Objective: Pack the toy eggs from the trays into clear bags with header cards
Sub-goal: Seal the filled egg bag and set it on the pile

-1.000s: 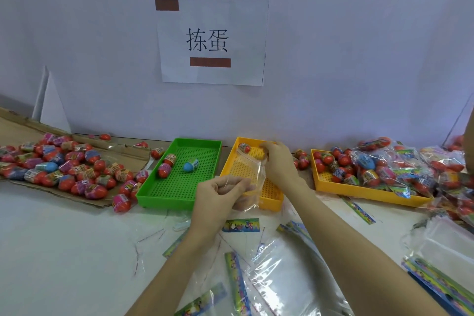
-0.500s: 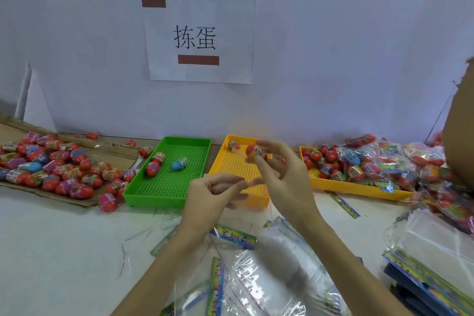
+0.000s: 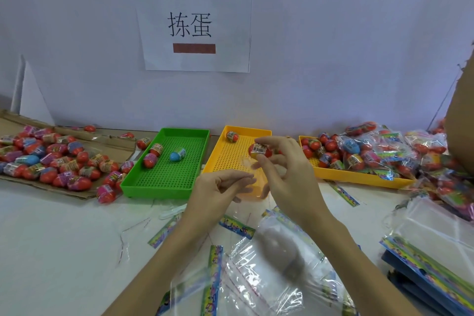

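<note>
My right hand point(image 3: 287, 177) pinches a red toy egg point(image 3: 259, 150) with a barcode label above the near end of the middle yellow tray point(image 3: 225, 159). My left hand point(image 3: 220, 192) grips the mouth of a small clear bag point(image 3: 250, 177) just below that egg. One more egg point(image 3: 232, 136) lies at the far end of this tray. The green tray point(image 3: 166, 177) holds three eggs, one of them blue point(image 3: 177, 155). A second yellow tray point(image 3: 359, 174) on the right is heaped with eggs and filled bags point(image 3: 372, 149).
A heap of loose eggs point(image 3: 51, 159) lies on cardboard at the left. Clear bags with colourful header cards point(image 3: 269, 272) are strewn over the white table in front of me. A stack of such bags point(image 3: 431, 246) sits at the right. A brown box edge point(image 3: 459, 136) rises at far right.
My right hand lifted an egg out of the middle yellow tray and brought it back over the bag held in my left hand. The camera has shifted slightly.
</note>
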